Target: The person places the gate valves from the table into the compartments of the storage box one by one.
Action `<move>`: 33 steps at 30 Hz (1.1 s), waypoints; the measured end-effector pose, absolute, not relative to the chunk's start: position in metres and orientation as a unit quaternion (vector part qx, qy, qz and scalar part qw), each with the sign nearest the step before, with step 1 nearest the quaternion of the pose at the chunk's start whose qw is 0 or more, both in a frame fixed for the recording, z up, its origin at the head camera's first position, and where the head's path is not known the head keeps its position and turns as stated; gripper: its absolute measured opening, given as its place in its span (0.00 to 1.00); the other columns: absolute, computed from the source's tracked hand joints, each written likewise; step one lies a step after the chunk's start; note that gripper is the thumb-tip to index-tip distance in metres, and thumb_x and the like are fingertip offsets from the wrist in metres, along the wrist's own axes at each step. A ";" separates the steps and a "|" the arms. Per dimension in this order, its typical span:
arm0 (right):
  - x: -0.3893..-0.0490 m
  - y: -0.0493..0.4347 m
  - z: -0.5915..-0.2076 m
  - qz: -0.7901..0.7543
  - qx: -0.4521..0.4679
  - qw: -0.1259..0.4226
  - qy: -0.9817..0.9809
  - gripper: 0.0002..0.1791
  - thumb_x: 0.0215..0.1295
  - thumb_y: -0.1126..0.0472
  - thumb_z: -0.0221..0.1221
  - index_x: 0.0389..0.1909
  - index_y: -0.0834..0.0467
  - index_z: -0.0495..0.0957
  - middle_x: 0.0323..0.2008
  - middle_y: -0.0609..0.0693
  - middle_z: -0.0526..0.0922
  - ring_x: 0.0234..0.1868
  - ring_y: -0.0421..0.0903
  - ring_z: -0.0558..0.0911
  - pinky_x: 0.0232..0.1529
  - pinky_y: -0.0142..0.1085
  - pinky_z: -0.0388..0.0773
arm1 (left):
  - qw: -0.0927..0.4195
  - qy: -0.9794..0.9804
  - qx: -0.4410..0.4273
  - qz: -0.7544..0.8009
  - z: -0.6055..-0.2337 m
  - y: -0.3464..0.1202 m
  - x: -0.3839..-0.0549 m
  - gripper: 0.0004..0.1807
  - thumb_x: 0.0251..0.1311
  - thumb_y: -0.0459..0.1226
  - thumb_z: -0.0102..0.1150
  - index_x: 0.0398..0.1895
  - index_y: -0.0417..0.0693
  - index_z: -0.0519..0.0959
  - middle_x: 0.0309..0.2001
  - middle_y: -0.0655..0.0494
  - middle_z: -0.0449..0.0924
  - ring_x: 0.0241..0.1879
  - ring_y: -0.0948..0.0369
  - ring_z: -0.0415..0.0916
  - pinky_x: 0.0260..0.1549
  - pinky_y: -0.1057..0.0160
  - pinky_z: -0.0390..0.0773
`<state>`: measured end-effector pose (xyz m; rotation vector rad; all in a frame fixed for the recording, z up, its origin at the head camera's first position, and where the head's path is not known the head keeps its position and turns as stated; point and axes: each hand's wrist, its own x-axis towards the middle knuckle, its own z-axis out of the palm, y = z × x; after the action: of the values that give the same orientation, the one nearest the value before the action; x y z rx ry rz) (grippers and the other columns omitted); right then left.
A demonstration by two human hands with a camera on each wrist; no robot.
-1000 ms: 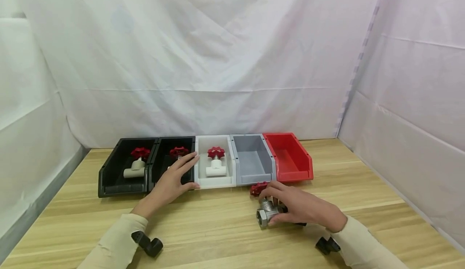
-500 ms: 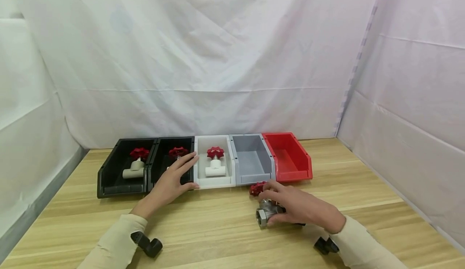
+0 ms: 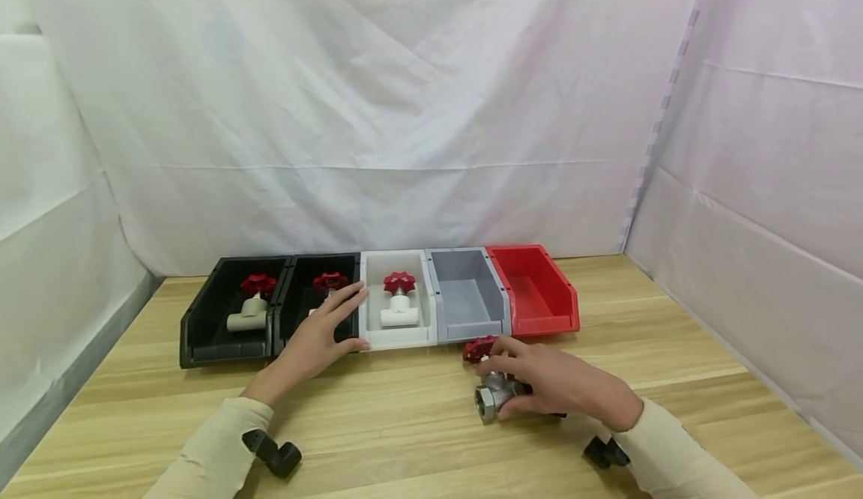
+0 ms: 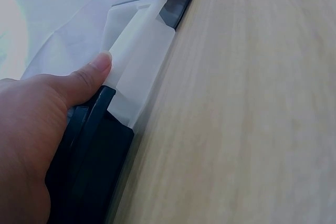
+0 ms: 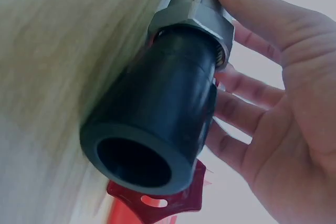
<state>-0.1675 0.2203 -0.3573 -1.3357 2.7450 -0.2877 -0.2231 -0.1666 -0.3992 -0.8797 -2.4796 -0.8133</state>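
Note:
My right hand (image 3: 559,380) grips a metal valve (image 3: 494,397) on the table, thumb low on its body and fingers curled over the top. A red handwheel (image 3: 477,349) shows beyond the fingertips. In the right wrist view, a black pipe fitting (image 5: 152,98) lies in front of the valve's hex end (image 5: 191,17); whether they are joined I cannot tell. My left hand (image 3: 315,345) rests with extended fingers over the second black bin (image 3: 286,312) and the edge of the white bin (image 3: 367,340). Its thumb touches the white bin's front, seen in the left wrist view.
A black bin (image 3: 229,351) at far left holds a cream valve (image 3: 249,315). One white valve (image 3: 400,310) stands in the white bin; another valve (image 3: 330,282) is partly covered by my left hand. A grey bin (image 3: 475,330) and red bin (image 3: 549,325) follow rightward.
My right fingers shift slightly on the metal valve, which stays in place. The left hand stays still on the bins.

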 end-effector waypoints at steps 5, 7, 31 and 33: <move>-0.167 0.221 -0.357 -0.065 -0.428 0.043 0.900 0.31 0.57 0.32 0.57 0.62 0.34 0.71 0.49 0.38 0.70 0.41 0.36 0.71 0.42 0.34 0.75 | 0.192 -0.883 -0.312 -0.293 -0.399 -0.166 -0.223 0.48 0.45 0.44 0.73 0.72 0.51 0.61 0.71 0.52 0.57 0.62 0.47 0.65 0.52 0.33 0.64; -0.166 0.222 -0.357 -0.059 -0.431 0.039 0.900 0.31 0.57 0.32 0.58 0.62 0.33 0.71 0.49 0.39 0.71 0.40 0.36 0.71 0.42 0.34 0.75 | 0.192 -0.883 -0.314 -0.291 -0.399 -0.166 -0.223 0.48 0.45 0.44 0.73 0.72 0.51 0.61 0.71 0.52 0.57 0.63 0.47 0.64 0.52 0.35 0.65; -0.156 0.206 -0.357 -0.025 -0.414 0.035 0.909 0.30 0.54 0.43 0.68 0.60 0.38 0.74 0.48 0.43 0.76 0.43 0.38 0.75 0.42 0.37 0.76 | 0.174 -0.886 -0.310 -0.296 -0.397 -0.167 -0.222 0.48 0.47 0.45 0.72 0.73 0.52 0.60 0.72 0.53 0.55 0.65 0.48 0.62 0.53 0.32 0.61; -0.155 0.204 -0.356 -0.026 -0.413 0.036 0.909 0.30 0.54 0.44 0.68 0.59 0.38 0.74 0.48 0.43 0.77 0.42 0.38 0.75 0.42 0.36 0.76 | 0.175 -0.886 -0.311 -0.296 -0.397 -0.167 -0.222 0.48 0.47 0.45 0.72 0.73 0.51 0.60 0.72 0.53 0.55 0.64 0.48 0.62 0.53 0.33 0.62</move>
<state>-0.1553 0.2044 -0.3558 -1.2703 2.7943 -0.0806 -0.2219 -0.1673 -0.3967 -0.8815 -2.5110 -0.8383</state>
